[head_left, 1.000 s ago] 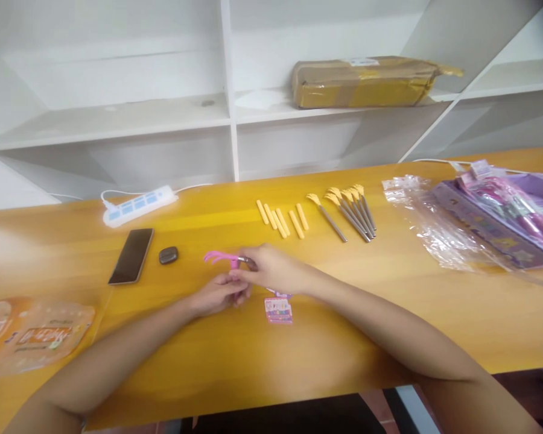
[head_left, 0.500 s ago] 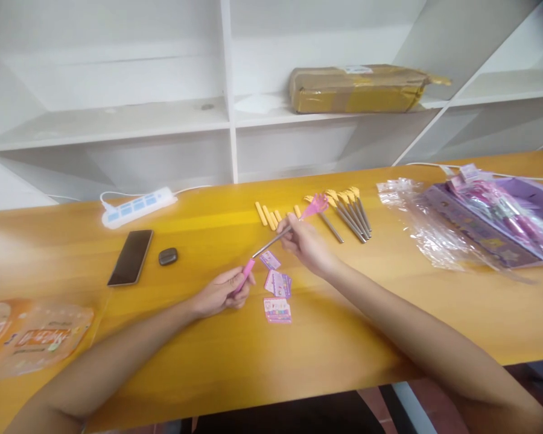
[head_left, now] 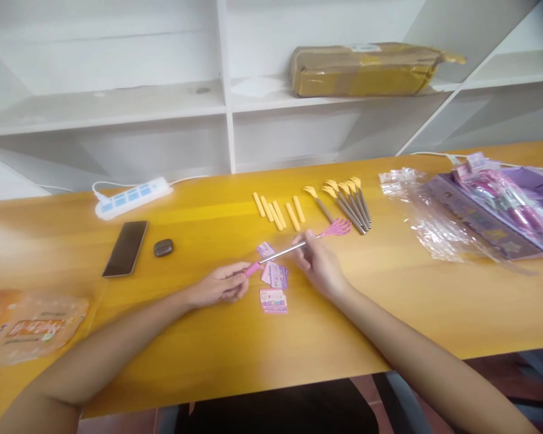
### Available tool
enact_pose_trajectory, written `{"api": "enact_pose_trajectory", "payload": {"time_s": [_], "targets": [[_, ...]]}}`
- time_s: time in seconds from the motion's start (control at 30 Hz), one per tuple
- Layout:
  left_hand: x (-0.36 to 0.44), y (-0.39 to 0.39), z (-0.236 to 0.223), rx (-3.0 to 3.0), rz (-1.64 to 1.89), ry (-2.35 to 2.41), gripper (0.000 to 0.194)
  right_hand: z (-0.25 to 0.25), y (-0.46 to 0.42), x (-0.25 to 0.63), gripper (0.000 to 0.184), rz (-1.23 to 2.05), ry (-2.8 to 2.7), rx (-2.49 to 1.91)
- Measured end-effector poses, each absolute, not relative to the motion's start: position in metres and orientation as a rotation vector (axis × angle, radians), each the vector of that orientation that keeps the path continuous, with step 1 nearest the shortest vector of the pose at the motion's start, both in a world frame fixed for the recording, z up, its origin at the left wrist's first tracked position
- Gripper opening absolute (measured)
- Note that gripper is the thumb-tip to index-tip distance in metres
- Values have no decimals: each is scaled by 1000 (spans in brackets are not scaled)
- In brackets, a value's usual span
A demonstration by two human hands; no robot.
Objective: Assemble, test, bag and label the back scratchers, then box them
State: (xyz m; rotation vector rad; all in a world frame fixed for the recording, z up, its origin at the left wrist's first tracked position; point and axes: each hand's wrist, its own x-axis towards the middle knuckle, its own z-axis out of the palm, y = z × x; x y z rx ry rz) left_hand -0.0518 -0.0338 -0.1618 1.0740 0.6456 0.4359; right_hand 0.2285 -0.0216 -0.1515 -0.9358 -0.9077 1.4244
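Observation:
A pink back scratcher (head_left: 283, 252) with a silver rod and a claw-shaped head is held between both hands. My left hand (head_left: 221, 283) is closed round its pink handle. My right hand (head_left: 319, 263) pinches the rod just below the pink claw, which points to the right. Beneath and beside the rod lie small printed cards (head_left: 275, 275) in purple and pink. Behind the hands several loose yellow handles (head_left: 277, 214) rest on the table. To their right lie several yellow-clawed back scratcher rods (head_left: 350, 205), their dark ends toward me.
At the right, a purple box (head_left: 484, 217) holds pink wrapped items beside clear plastic bags (head_left: 429, 232). A phone (head_left: 125, 249), a small black case (head_left: 163, 247) and a power strip (head_left: 133, 198) lie at the left. An orange-printed plastic bag (head_left: 40, 325) lies near front left; a taped carton (head_left: 366, 71) sits on the shelf.
The back scratcher has tipped flatter, its claw swinging right and lower. My right hand has come down and slightly right with it. The camera view has shifted a little.

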Motion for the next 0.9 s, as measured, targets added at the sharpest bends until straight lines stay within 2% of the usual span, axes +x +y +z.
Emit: {"api": "enact_pose_trajectory", "payload": {"time_s": [0.3, 0.9], "targets": [[-53, -32, -163, 1080, 407, 670, 77, -150, -25, 233, 52, 1351, -1030, -975], [-55, -29, -166, 1225, 334, 624, 69, -163, -28, 232, 53, 1356, -1140, -942]]}}
